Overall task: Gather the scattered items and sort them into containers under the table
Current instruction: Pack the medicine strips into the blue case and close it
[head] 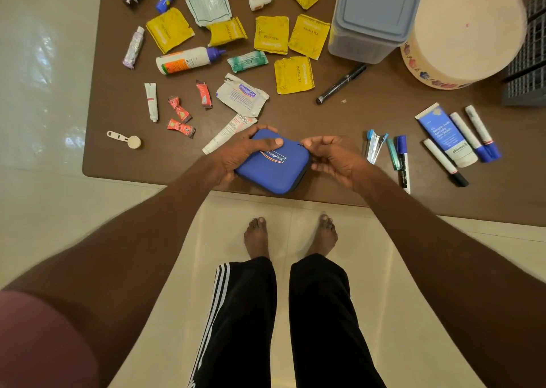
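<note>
At the table's near edge, left hand (pixel 239 151) grips the blue case (pixel 270 166) while right hand (pixel 331 160) pinches its zipper; an unsteady pull could tip it floorward.

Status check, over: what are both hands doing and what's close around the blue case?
Left hand grips blue case. Right hand pinches at its zipper corner. Case closed, at table edge. White tube lies beside left hand.

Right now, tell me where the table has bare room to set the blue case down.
Bare patches: between the black pen and the blue-capped markers, right of the blue case; and the table's near left corner, below the measuring spoon. The far left half is crowded with yellow sachets and tubes; the far right holds two containers.
</note>
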The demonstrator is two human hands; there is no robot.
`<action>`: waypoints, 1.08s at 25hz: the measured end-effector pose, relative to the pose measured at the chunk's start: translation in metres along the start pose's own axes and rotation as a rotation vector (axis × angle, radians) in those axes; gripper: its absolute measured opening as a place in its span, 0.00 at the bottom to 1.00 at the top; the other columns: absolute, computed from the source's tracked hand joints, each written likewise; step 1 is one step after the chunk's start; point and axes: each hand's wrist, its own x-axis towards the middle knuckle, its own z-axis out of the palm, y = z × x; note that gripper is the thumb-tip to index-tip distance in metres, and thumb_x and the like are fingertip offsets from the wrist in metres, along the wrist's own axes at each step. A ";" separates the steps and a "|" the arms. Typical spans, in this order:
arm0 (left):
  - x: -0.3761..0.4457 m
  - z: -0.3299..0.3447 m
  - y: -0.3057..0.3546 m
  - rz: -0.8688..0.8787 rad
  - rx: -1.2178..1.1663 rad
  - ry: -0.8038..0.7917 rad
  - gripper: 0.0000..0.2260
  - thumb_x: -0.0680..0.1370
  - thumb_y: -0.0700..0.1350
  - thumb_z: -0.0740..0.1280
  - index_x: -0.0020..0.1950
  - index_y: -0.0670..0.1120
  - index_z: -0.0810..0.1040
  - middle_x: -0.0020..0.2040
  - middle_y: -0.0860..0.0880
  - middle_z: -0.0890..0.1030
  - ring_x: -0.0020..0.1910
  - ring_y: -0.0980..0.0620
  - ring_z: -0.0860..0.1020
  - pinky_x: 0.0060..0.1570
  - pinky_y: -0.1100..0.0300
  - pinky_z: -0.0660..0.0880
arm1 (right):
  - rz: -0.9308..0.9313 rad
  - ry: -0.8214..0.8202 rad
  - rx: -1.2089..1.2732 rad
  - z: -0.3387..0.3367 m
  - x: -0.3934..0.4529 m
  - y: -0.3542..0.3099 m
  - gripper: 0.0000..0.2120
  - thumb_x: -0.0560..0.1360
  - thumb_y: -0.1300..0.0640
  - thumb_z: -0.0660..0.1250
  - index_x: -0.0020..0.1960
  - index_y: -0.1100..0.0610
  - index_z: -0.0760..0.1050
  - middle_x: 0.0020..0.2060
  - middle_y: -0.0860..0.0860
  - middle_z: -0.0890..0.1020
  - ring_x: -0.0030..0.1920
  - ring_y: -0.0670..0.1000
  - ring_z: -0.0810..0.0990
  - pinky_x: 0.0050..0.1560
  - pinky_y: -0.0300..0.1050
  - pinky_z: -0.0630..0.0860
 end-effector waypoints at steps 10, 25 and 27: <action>0.015 0.014 0.008 0.047 -0.229 0.245 0.18 0.76 0.47 0.76 0.64 0.44 0.80 0.55 0.44 0.87 0.50 0.45 0.86 0.49 0.51 0.84 | -0.464 0.410 -0.486 0.012 -0.014 -0.013 0.06 0.80 0.60 0.68 0.47 0.53 0.82 0.39 0.43 0.83 0.39 0.37 0.79 0.40 0.30 0.71; 0.048 0.104 0.004 0.067 -0.763 0.887 0.22 0.75 0.51 0.76 0.66 0.47 0.74 0.57 0.46 0.83 0.47 0.49 0.85 0.44 0.50 0.85 | -0.447 0.684 -0.484 0.055 -0.054 0.025 0.07 0.79 0.56 0.67 0.49 0.49 0.84 0.43 0.41 0.85 0.42 0.43 0.82 0.44 0.46 0.79; 0.049 0.107 0.006 0.061 -0.837 0.837 0.20 0.77 0.50 0.75 0.65 0.45 0.75 0.54 0.44 0.84 0.44 0.47 0.86 0.38 0.52 0.85 | -0.484 0.603 -0.452 0.056 -0.056 0.025 0.07 0.80 0.58 0.67 0.49 0.50 0.83 0.44 0.41 0.85 0.44 0.42 0.82 0.46 0.44 0.79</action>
